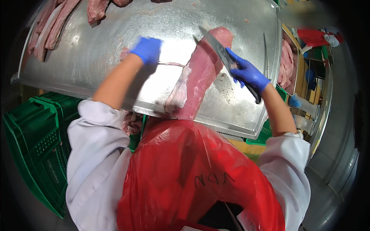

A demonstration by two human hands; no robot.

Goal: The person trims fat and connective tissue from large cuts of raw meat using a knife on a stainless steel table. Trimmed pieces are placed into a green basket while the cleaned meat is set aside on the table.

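A long pink piece of meat (202, 77), with whitish fat along its left side, lies on the metal table with its near end at the front edge. My right hand (248, 73), in a blue glove, is closed round the black handle of a knife (219, 48). The blade slants across the far part of the meat; whether it touches is unclear. To the left, my blue-gloved left hand (147, 50) is closed on a thin strip of meat (172, 64) that stretches toward the piece's left side. A pink bit shows beyond the fist.
Several long meat pieces (54, 27) rest at the table's far left, and more (98, 9) along the far edge. Green crates (34, 142) stand below left. On the right are a thin rod (266, 54) and a tray of pale meat (286, 63). The metal table (239, 119) has a raised rim.
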